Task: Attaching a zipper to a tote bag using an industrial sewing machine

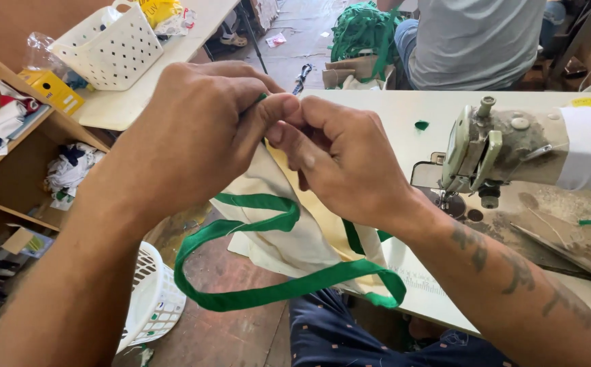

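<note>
Hands meet at twelve o'clock above the counter (390,115): our left hand (193,136) and right hand (339,160) both pinch shut on the cream bag (289,238) at its top edge; it hangs toward six o'clock, green strap (268,292) looping below.

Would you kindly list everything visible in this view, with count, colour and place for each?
cloth bag: one, cream, pinched at its top edge by both hands
strap: one, green, looping below the bag
sewing machine: one, grey and worn, right on the table
table: one, cream, behind the hands
perforated basket: one, white, upper left on a second table
laundry basket: one, white, on the floor, lower left
shelf: one, wooden, far left, holding cloth
seated person: one, grey shirt, top
left hand: one, pinching the bag
right hand: one, pinching the bag
</note>
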